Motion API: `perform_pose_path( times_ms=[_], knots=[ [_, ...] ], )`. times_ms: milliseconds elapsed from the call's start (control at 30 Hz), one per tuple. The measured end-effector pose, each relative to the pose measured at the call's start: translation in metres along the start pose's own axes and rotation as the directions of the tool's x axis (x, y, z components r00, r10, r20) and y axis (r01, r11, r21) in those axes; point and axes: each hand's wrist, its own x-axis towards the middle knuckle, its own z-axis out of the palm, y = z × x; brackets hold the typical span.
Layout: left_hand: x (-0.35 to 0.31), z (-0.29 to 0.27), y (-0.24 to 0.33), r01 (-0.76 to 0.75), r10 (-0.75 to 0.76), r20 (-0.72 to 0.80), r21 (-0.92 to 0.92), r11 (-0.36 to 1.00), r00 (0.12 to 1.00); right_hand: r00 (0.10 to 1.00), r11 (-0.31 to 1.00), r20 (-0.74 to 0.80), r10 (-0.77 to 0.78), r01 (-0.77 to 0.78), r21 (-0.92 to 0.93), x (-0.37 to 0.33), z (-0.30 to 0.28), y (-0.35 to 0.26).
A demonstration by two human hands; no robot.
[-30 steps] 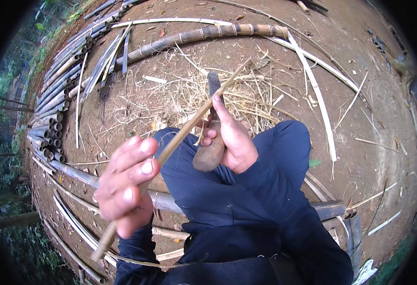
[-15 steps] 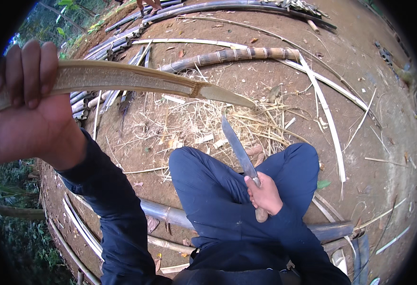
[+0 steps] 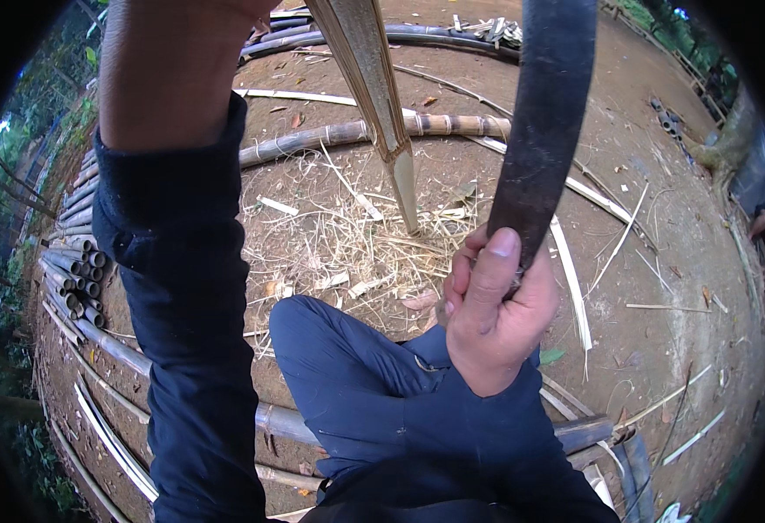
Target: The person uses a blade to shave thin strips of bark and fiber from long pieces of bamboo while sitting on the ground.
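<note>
Gripping long, flat, dark metal knife (image 3: 550, 113) in closed right hand (image 3: 500, 318). Seeing tapering tan split-bamboo strip (image 3: 367, 91) left of knife, slanting lengthwise far-left to near-right, with tip nearer right hand than left hand (image 3: 217, 13). Can't tell left fingers' state, cut off by view.

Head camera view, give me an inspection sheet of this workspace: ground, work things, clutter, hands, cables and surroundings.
Surface: bare brown earth ground.
Job's things: bamboo strip slanting down, lower end at the shavings; knife with its dark blade pointing up, tip out of frame.
Clutter: pale shavings in a loose heap; long pale strips scattered about.
Hands: right hand closed around the knife; left hand cut off by the top edge, grip not visible.
Cables: nothing seen.
Surroundings: stacked bamboo poles and greenery at left.
</note>
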Motion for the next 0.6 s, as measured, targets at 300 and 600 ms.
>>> perform_pose_path(
  times_ms=[300, 600],
  knots=[
    [0.000, 0.005, -0.006, -0.029, 0.030, -0.021, 0.051, 0.998, 0.999, 0.983, 0.938, 0.169, -0.065, 0.118, -0.326, 0.012, 0.000, -0.005],
    [0.006, 0.020, -0.006, -0.051, 0.052, -0.019, 0.045, 0.998, 0.998, 0.977, 0.926, 0.202, 0.069, 0.012, -0.376, 0.011, 0.004, 0.034]
  ],
)
